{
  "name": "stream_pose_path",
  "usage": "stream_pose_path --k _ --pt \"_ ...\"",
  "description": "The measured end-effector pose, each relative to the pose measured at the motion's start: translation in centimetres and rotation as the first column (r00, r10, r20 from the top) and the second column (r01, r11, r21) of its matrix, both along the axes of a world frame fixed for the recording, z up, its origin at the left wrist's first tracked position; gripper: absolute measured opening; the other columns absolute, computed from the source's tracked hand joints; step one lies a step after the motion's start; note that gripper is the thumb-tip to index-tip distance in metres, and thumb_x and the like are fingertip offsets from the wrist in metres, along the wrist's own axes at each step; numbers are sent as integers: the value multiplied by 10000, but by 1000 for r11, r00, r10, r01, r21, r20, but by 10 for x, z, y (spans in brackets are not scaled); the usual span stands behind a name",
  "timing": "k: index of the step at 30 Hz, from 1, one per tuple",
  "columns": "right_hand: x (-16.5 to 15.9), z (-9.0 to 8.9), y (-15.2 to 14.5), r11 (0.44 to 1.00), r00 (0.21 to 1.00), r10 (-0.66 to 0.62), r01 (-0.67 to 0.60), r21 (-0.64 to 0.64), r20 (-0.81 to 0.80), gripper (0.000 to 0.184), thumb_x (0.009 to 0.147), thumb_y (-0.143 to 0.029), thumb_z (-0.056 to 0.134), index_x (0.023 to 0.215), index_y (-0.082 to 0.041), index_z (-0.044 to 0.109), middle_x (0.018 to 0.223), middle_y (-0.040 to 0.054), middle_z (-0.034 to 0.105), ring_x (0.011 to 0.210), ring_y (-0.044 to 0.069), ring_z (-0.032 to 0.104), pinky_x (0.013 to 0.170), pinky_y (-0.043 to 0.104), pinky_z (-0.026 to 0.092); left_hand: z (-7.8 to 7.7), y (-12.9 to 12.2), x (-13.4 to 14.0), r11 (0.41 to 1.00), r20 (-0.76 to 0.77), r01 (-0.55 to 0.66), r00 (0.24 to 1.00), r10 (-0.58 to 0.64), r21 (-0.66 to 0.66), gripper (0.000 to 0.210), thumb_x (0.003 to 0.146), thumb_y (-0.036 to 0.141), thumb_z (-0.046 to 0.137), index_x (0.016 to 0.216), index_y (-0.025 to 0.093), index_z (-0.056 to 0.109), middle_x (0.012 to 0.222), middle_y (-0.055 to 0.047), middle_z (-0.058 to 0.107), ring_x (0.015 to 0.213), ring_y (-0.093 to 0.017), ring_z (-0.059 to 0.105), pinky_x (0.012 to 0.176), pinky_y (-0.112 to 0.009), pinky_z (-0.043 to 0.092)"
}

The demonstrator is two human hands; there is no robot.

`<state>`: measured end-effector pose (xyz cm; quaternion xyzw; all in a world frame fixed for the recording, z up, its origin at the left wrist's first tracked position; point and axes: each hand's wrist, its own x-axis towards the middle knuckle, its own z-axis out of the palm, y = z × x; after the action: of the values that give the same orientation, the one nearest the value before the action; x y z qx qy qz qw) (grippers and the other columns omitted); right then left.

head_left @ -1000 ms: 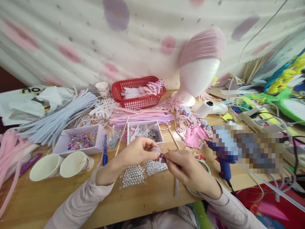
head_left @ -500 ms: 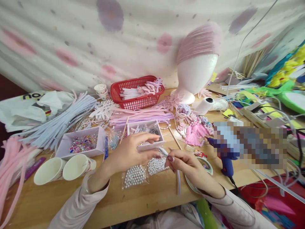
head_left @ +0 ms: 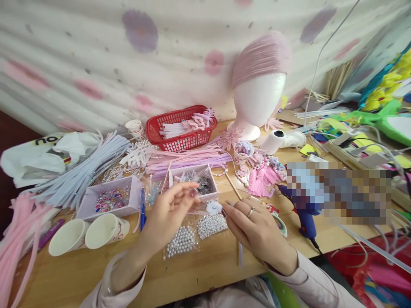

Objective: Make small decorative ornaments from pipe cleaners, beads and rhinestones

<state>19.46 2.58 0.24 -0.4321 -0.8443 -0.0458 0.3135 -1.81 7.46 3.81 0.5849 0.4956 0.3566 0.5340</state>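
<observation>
My right hand (head_left: 257, 231) is closed at the fingertips on a small pale blue fuzzy pipe-cleaner flower (head_left: 213, 207), which sticks out to the left. Below that hand hangs a thin pale strip (head_left: 240, 254). My left hand (head_left: 168, 218) is raised left of the flower, apart from it, thumb drawn up to the bent fingers; whatever they pinch is too small to make out. Under and between the hands lie two clear bags of silvery beads, one bag (head_left: 180, 241) nearer me and another bag (head_left: 212, 226) just behind.
Behind the hands stand a white box (head_left: 215, 182) of small parts and a red basket (head_left: 180, 143). Left are a box (head_left: 133, 199) of gems, paper cups (head_left: 101, 231) and pipe cleaners (head_left: 83, 167). A foam head (head_left: 258, 98) stands behind; a blue glue gun (head_left: 305, 218) lies right.
My left hand has drawn back a little to the left, its spread fingers now bent toward the thumb. My right hand has turned, back upward, and the pale flower shows more plainly.
</observation>
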Motion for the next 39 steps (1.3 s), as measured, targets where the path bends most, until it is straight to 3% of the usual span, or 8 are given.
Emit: stream_pose_path --k 3,7,13,18,23,27,32,39 --pt "0 1 1 999 1000 24 -24 48 6 216 993 -124 434 977 -127 649 650 33 593 605 178 510 571 305 382 -4 -12 15 994 9 39 999 -38 -103 283 746 389 767 951 201 718 874 -52 751 798 -201 708 704 -303 586" --pt "2 -2 0 997 995 77 -75 28 -68 194 974 -108 463 944 -139 652 622 20 588 577 165 504 564 293 374 -5 -16 29 988 2 22 1000 -22 -152 164 687 297 757 781 174 704 681 -15 691 629 -157 641 609 -272 539" --pt "5 -12 -9 971 920 95 -169 -168 -380 205 939 -77 445 932 -169 627 612 -7 567 555 140 510 551 256 369 -1 -10 32 969 0 131 991 -134 -209 109 669 238 732 750 166 720 674 -11 712 604 -129 623 592 -240 495" --pt "9 -14 -11 948 933 73 -175 -266 -352 207 973 -131 445 1008 -178 643 704 21 647 632 158 593 592 261 421 -4 -3 27 969 -8 170 985 -174 -179 105 672 223 734 764 176 716 674 2 699 606 -128 620 582 -238 490" --pt "35 -12 -22 927 959 -162 67 -368 -233 255 997 -180 422 1125 -198 642 885 78 715 772 209 677 670 311 517 1 11 6 991 3 46 999 -46 -125 145 632 224 781 768 206 737 718 -5 725 652 -149 655 618 -259 525" --pt "60 -34 -46 902 943 -332 319 -291 4 269 948 -211 470 1188 -195 590 1126 141 678 1010 288 679 809 417 567 11 25 -5 991 141 -88 985 102 -101 210 555 179 843 748 213 766 683 18 712 641 -125 629 617 -232 512" --pt "68 -60 -61 891 915 -376 400 -215 144 226 830 -143 499 1033 -173 595 1014 152 680 853 296 713 674 420 595 17 37 7 964 434 -82 881 189 -252 237 485 196 901 667 187 750 695 19 714 666 -105 623 654 -226 519" --pt "57 -50 -51 875 900 -397 430 -220 179 241 667 -95 577 879 -201 622 830 81 702 739 270 719 643 381 606 18 42 16 935 628 8 743 232 -356 311 491 228 926 701 160 706 642 44 650 603 -73 579 599 -197 478"
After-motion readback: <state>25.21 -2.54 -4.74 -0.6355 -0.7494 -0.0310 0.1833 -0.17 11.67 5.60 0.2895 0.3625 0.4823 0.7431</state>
